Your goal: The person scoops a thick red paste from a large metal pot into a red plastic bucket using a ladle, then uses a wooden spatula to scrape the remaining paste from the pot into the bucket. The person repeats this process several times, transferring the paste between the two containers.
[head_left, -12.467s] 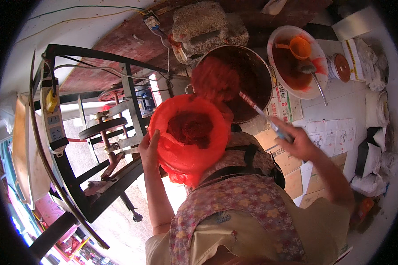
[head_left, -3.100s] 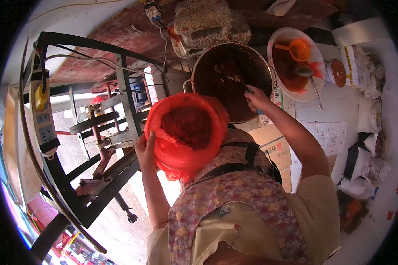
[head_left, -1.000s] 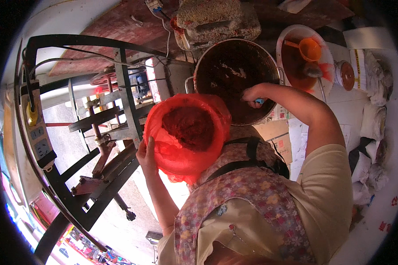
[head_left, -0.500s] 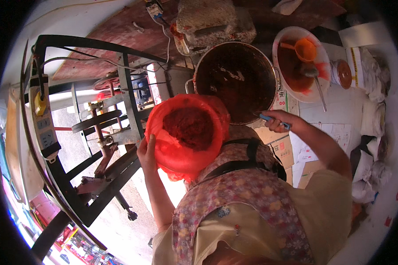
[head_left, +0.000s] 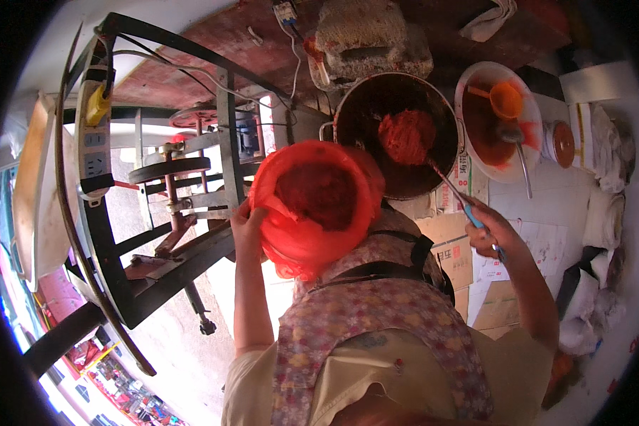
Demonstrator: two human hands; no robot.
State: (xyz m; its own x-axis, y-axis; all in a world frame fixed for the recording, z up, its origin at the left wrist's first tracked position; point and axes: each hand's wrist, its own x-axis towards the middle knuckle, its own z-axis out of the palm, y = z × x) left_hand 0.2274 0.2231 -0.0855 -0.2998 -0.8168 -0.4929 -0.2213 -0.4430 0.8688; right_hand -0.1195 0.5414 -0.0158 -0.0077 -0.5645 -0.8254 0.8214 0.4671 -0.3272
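Observation:
My left hand (head_left: 248, 224) is closed on the left edge of a container lined with a red plastic bag (head_left: 298, 245). Dark red paste (head_left: 318, 193) lies inside that container, which is tilted beside the large pot. My right hand (head_left: 493, 231) is wrapped round the blue handle of a ladle (head_left: 449, 183). A heaped lump of bright red paste (head_left: 407, 136) sits on the ladle's head, hiding its shape, over the mouth of the metal pot (head_left: 339, 106). Dark reddish residue coats the pot's inside.
Right of the pot, a white basin (head_left: 534, 106) holds red liquid, an orange scoop (head_left: 505, 100) and a metal spoon (head_left: 524, 167). A black metal frame (head_left: 113, 263) with a power strip (head_left: 92, 153) stands at left. Behind the pot is a rough stone-like block (head_left: 366, 35). Cardboard (head_left: 451, 263) covers the floor.
My right hand has drawn back toward me and right; the ladle's head, earlier down in the pot, now shows loaded with red paste. My left hand still holds the bag-lined container.

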